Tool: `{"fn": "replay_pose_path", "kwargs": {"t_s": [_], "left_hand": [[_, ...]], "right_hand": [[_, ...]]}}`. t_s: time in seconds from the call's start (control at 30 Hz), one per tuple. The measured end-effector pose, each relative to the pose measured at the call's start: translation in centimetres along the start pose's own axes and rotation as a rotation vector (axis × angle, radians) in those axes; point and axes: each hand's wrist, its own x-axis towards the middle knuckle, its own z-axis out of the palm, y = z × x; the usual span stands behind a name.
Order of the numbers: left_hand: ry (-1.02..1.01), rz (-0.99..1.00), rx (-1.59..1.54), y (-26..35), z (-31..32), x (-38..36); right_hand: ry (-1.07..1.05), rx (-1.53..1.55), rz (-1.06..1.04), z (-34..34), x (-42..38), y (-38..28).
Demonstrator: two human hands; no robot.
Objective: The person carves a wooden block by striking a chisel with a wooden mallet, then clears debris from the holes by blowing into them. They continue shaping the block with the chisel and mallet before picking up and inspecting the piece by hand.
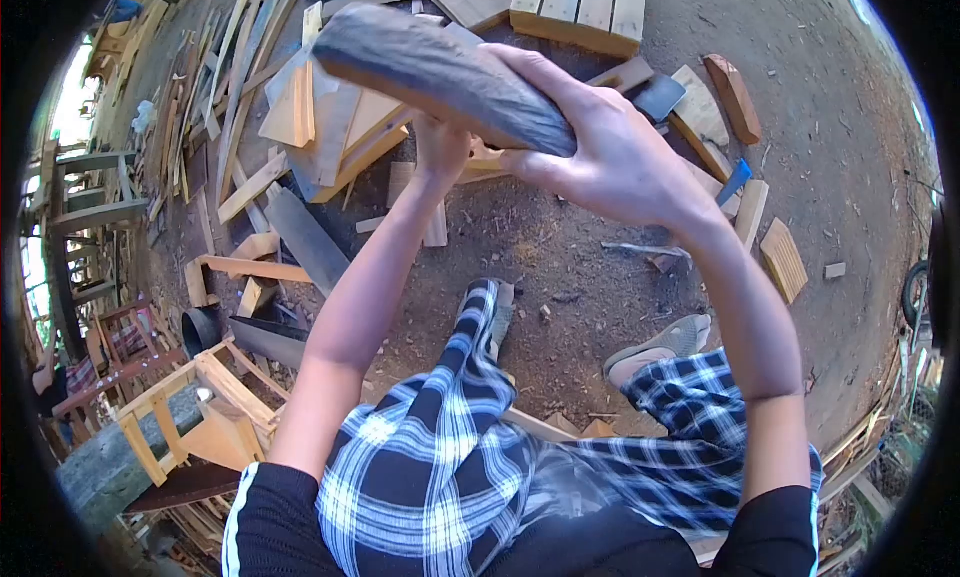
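A thick, weathered block of wood (440, 72), grey on its face and brown along its lower edge, is held up slantwise before me. My right hand (600, 142) grips its right end, with the thumb on the near side and the fingers over the far edge. Below the block's middle is my left hand (443, 142), its fingers mostly hidden behind the wood, so I cannot make out its hold. Pale wood pieces (480, 167) show beneath and between the hands.
Boards and offcuts (330, 127) are heaped at the left. A slatted wooden piece (580, 12) lies at the top. At right are a reddish block (733, 99), a blue object (735, 182) and a ridged offcut (783, 261). A wooden frame (200, 417) stands lower left.
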Motion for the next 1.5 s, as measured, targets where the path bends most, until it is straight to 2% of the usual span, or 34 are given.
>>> {"fn": "replay_pose_path", "kwargs": {"t_s": [0.03,0.1,0.13,0.2,0.23,0.3,0.37,0.4,0.6,0.7,0.83,0.9,1.1,1.17,1.23,1.3,1.37,1.43,1.5], "left_hand": [[0.049,-0.400,-0.426,1.7,0.2,0.2],[0.148,-0.484,-0.332,2.6,0.0,-0.1],[0.234,-0.541,-0.247,2.8,0.1,0.3],[0.320,-0.575,-0.346,4.4,1.0,0.5],[0.405,-0.608,-0.449,4.9,1.7,0.3],[0.179,-0.480,-0.402,4.1,2.1,-0.5],[-0.056,-0.497,-0.408,3.9,1.1,0.6],[-0.058,-0.496,-0.402,3.1,0.7,1.1],[-0.391,-0.590,-0.712,0.3,-0.4,4.0],[-0.331,-0.555,-0.851,0.9,-0.4,4.7],[-0.209,-0.504,-0.695,0.7,0.2,5.0],[-0.229,-0.492,-0.682,0.6,0.2,4.6],[-0.012,-0.223,-0.555,1.6,1.8,2.4],[-0.002,-0.193,-0.537,1.3,2.5,1.6],[-0.053,-0.009,-0.300,0.3,3.0,0.9],[-0.037,0.000,-0.321,0.3,3.5,0.3],[0.058,-0.182,-0.353,0.6,3.5,0.1],[0.090,-0.234,-0.364,0.5,3.5,0.4],[0.126,-0.305,-0.368,0.0,3.5,0.3]], "right_hand": [[-0.006,-0.004,-0.008,0.3,0.2,0.6],[0.142,0.217,0.215,1.3,-0.1,1.4],[0.134,0.218,0.210,2.0,-0.1,2.7],[-0.056,0.103,0.578,4.3,-1.2,6.2],[-0.067,-0.002,0.559,5.7,-2.0,7.4],[-0.077,-0.101,0.580,7.9,-3.8,9.1],[-0.084,-0.066,0.607,8.4,-4.0,8.5],[-0.080,-0.045,0.639,8.4,-4.0,8.3],[-0.078,-0.113,0.605,8.1,-4.1,8.2],[-0.098,-0.098,0.635,8.1,-3.7,7.9],[-0.053,-0.067,0.626,8.7,-3.9,8.1],[-0.053,-0.063,0.629,8.6,-3.9,8.0],[-0.042,-0.045,0.623,8.7,-4.0,8.1],[-0.041,-0.036,0.623,8.6,-3.9,8.1],[-0.037,-0.030,0.627,8.7,-4.0,8.1],[-0.011,-0.042,0.605,9.0,-4.2,8.4],[-0.037,0.043,0.637,8.6,-3.9,9.0],[-0.064,0.133,0.668,8.0,-3.5,8.8],[0.188,0.130,0.493,5.6,-2.7,6.6]]}}
